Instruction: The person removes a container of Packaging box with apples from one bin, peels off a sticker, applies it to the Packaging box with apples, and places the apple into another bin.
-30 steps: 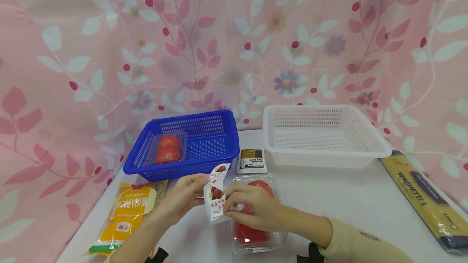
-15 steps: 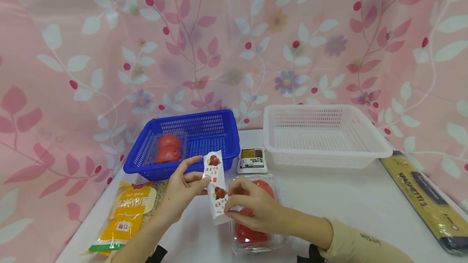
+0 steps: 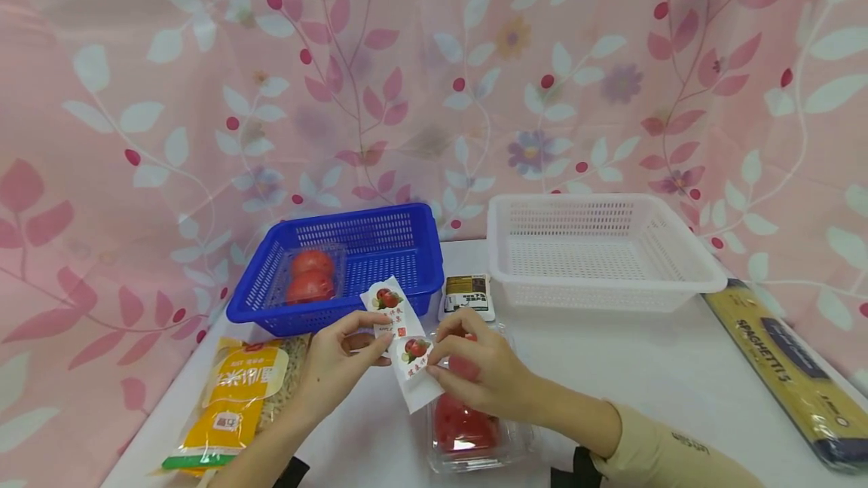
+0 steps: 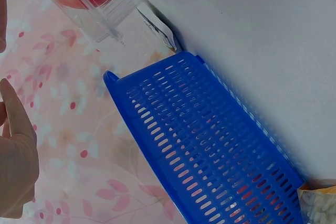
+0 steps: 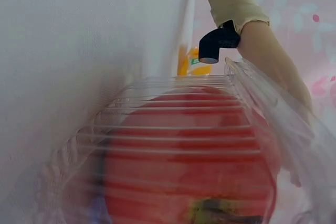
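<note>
Centrally, low in the head view, left hand (image 3: 339, 360) and right hand (image 3: 475, 367) both pinch the white apple-print sachet (image 3: 401, 343), long axis running upper-left to lower-right between them, just above the clear tomato box (image 3: 468, 428) on the bench (image 3: 637, 367), blue basket (image 3: 380, 239) behind.

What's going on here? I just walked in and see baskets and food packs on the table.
A person holds a small white packet printed with red fruit between both hands: the left hand pinches its upper end, the right hand its lower part. They hold it just above a clear box of tomatoes on the table. Another such box sits in the blue basket; the white basket holds nothing visible.
</note>
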`<state>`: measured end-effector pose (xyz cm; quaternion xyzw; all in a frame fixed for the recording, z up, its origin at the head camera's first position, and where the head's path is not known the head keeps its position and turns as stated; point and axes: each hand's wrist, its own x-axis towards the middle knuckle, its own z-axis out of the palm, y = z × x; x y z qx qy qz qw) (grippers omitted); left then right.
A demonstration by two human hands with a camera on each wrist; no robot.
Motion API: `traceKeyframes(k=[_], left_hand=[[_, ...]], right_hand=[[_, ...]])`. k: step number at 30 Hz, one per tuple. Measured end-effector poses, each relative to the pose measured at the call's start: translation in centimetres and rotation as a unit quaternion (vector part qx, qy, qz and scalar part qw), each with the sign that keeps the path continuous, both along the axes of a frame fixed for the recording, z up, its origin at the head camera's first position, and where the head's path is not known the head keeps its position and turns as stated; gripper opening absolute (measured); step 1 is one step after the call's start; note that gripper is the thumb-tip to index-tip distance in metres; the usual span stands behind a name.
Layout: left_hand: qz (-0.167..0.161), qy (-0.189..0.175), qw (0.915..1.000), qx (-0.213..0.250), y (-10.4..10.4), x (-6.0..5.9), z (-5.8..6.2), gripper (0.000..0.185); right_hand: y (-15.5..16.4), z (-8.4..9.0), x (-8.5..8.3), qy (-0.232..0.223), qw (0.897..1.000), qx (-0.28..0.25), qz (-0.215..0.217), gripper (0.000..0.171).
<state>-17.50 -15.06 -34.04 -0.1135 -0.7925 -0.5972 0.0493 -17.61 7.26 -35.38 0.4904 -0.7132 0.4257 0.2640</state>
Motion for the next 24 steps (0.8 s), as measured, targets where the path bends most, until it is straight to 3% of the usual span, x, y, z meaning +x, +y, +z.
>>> traceKeyframes(k=[10,16,20,24], left_hand=[[0.007,0.076,0.9969,-0.017,0.19,0.31,-0.14,0.029],[0.009,0.128,0.9917,-0.008,0.24,0.31,-0.30,0.032],[0.025,0.176,0.9837,-0.026,0.44,0.15,-0.29,0.040],[0.050,0.234,0.9687,-0.066,0.73,-0.05,-0.04,0.050]], right_hand=[[0.27,-0.04,-0.43,-0.019,0.997,-0.033,-0.065,0.010],[0.39,0.24,-0.28,-0.065,0.993,-0.044,-0.083,0.009],[0.36,0.30,-0.17,-0.073,0.994,-0.045,-0.071,0.011],[0.17,0.17,-0.10,-0.052,0.997,-0.038,-0.042,0.012]])
